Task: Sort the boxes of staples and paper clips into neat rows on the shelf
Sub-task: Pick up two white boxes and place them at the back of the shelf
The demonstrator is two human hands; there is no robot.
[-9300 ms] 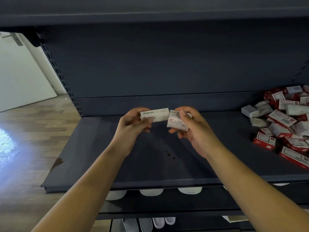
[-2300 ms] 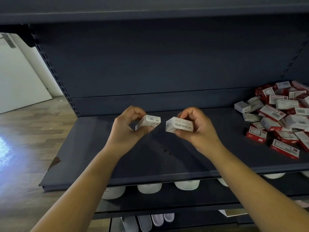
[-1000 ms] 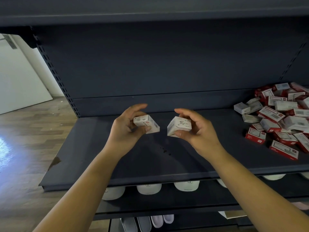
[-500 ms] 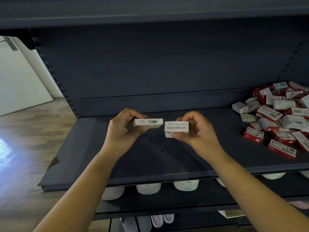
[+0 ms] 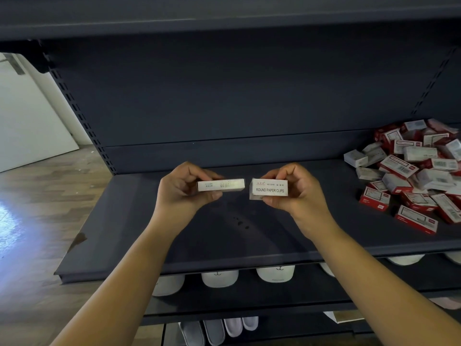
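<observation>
Now the left hand (image 5: 180, 192) pinches a flat white barcode box (image 5: 220, 185) and the right hand (image 5: 298, 193) grips a "ROUND PAPER CLIPS" box (image 5: 269, 189), both held above the dark shelf (image 5: 129, 221); a jumbled box pile (image 5: 419, 171) lies far right.

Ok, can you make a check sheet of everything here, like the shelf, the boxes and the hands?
Surface: dark shelf, bare in the middle with a few small dark spots.
Job's things: paper clips box, printed ROUND PAPER CLIPS; slim white box, barcode side showing, label too small to read. Both held above the shelf, side by side, a small gap between them.
Clutter: pile of red and white boxes, jumbled at the right end, no rows yet.
Fingers: left hand pinches the slim white box; right hand pinches the paper clips box.
Cables: nothing seen.
Surroundings: white slippers on the lower shelf; wooden floor at left.
</observation>
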